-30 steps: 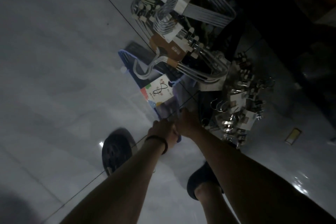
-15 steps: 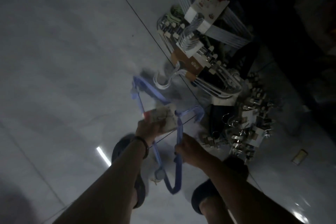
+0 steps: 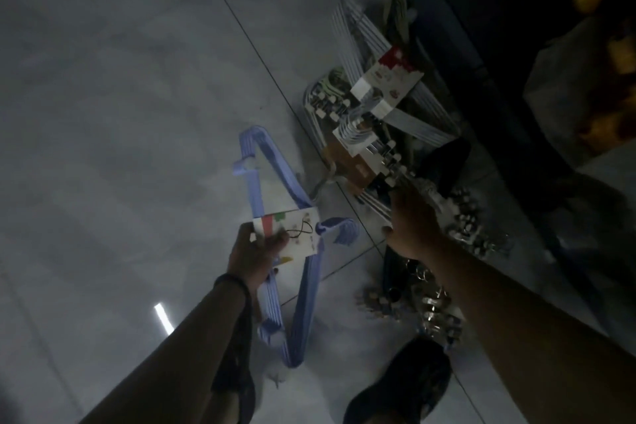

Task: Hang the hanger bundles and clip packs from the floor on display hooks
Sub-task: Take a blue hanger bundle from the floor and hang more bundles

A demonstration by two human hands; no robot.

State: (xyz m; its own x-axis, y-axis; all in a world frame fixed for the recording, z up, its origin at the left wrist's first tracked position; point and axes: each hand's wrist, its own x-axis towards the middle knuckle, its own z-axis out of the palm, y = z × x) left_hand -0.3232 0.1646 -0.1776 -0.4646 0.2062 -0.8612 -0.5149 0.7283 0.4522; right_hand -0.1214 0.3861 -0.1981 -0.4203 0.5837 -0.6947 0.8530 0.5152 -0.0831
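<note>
Left hand (image 3: 253,253) pinched the blue plastic hanger bundle (image 3: 304,299), presumably light and stiff, at its white paper label card (image 3: 296,234); right hand (image 3: 411,227) hovered, fingers apart.

Dimly lit, with glossy pale grey floor tiles (image 3: 120,96) split by dark grout lines (image 3: 246,31), mirroring a bright strip of light (image 3: 163,318) lower left, beside a dark display unit (image 3: 516,45) upper right.

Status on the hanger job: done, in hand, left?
Done: nothing visibly hung; no hooks in view. In hand: left hand grips the blue hanger bundle by its card. Left: white hanger bundles and clip packs lie on the floor, right hand open over them.
</note>
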